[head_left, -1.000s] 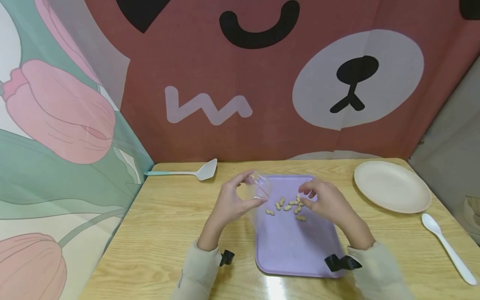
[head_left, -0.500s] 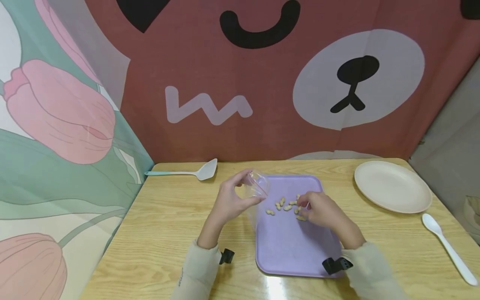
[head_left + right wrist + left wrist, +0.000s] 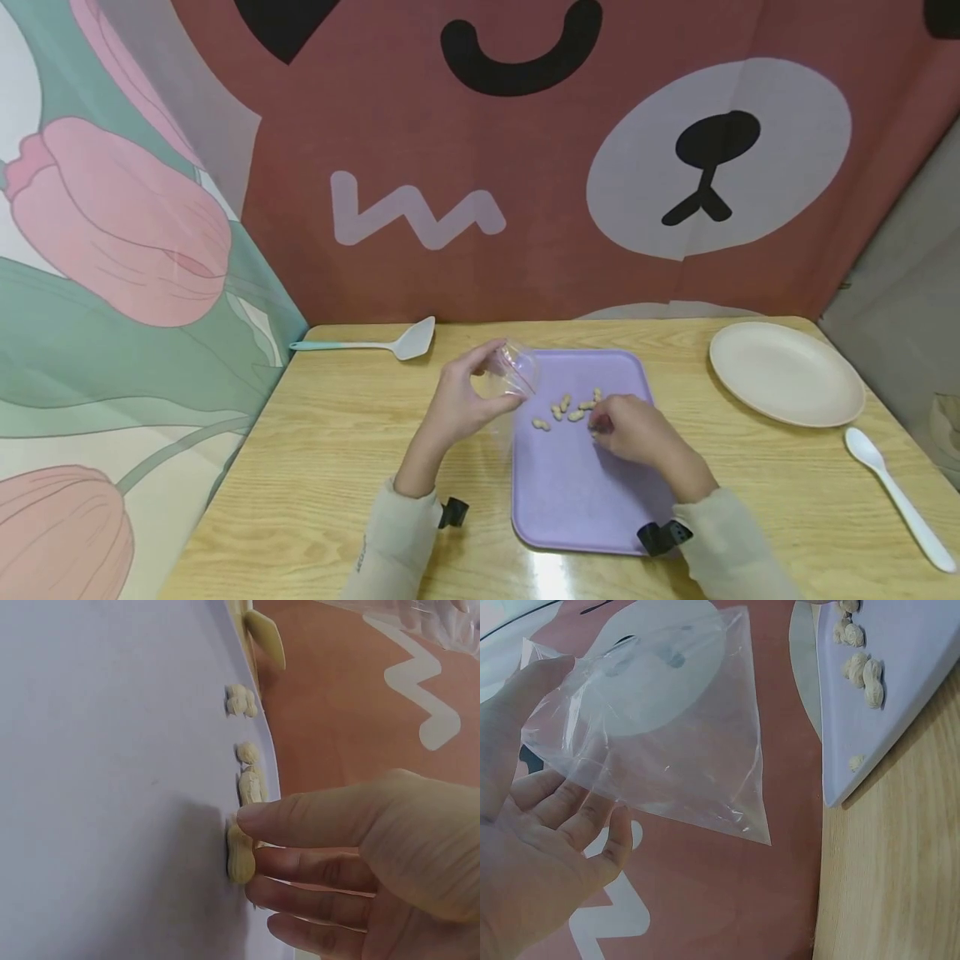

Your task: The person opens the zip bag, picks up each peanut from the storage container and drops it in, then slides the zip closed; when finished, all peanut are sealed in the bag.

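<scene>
My left hand (image 3: 461, 400) holds a clear plastic zip bag (image 3: 682, 742) at its mouth, thumb and fingers spread so that the mouth gapes. The bag looks flat and see-through in the left wrist view. Over the purple tray (image 3: 577, 504), my right hand (image 3: 637, 429) has its thumb and fingertips closed about an unshelled peanut (image 3: 240, 856). Several other peanuts (image 3: 576, 415) lie scattered on the tray, left of and beyond that hand. From the head, the right fingers mostly cover the pinched peanut.
At the back left lies a spatula (image 3: 412, 340) with a pale green handle. A cream plate (image 3: 786, 373) stands at the back right, with a white spoon (image 3: 896, 500) in front of it. A printed cloth (image 3: 525, 275) hangs behind the wooden table (image 3: 322, 483).
My right hand has come down and slightly toward me, from over the rear peanuts to a nearer one, and its fingers have closed together. The left hand and bag have barely moved.
</scene>
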A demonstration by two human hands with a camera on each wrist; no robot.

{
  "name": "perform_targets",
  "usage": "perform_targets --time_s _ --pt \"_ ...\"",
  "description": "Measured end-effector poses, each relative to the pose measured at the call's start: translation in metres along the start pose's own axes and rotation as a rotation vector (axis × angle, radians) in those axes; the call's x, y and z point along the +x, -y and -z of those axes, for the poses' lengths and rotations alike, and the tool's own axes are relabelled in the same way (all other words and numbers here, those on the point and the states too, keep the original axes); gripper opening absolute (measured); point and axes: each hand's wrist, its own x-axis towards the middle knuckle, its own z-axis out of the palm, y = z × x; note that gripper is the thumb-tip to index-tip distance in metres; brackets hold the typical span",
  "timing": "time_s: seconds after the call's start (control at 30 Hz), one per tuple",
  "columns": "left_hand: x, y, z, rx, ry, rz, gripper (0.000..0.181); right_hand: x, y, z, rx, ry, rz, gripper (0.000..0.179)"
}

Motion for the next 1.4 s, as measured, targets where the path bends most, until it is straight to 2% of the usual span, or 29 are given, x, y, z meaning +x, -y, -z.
perform_targets --time_s 0.13,0.27,0.47,0.57,0.73,0.83,0.93,1.13,1.3,1.4 --pt "0.000 0.000 0.000 0.011 0.003 -0.001 0.068 0.002 -0.001 -0.002 0.004 0.020 -0.028 0.015" --pt "0.000 0.003 0.001 0.018 0.004 0.016 0.069 0.002 -0.002 -0.004 0.015 0.022 -0.022 0.014" --pt "0.001 0.014 0.002 0.004 -0.017 0.056 0.070 0.001 -0.003 -0.005 0.028 0.014 -0.003 0.015" --pt "0.002 0.022 0.000 0.004 -0.068 0.080 0.068 0.002 -0.004 -0.005 0.030 0.014 -0.002 0.015" --pt "0.002 0.031 -0.005 -0.011 -0.206 0.129 0.070 0.002 -0.004 -0.006 0.030 0.006 -0.001 0.016" --pt "0.002 0.032 -0.005 -0.019 -0.249 0.139 0.071 0.002 -0.004 -0.007 0.029 0.005 -0.004 0.016" --pt "0.002 0.033 -0.005 -0.020 -0.254 0.137 0.071 0.002 -0.005 -0.009 0.023 -0.002 -0.006 0.016" --pt "0.002 0.033 -0.004 -0.023 -0.223 0.120 0.071 0.001 -0.006 -0.009 0.019 -0.014 -0.002 0.015" --pt "0.002 0.031 -0.004 -0.006 -0.212 0.096 0.072 0.001 -0.005 -0.009 0.031 -0.015 -0.025 0.014" --pt "0.001 0.030 -0.004 -0.013 -0.213 0.102 0.073 0.000 -0.005 -0.011 0.054 -0.008 -0.036 0.013"
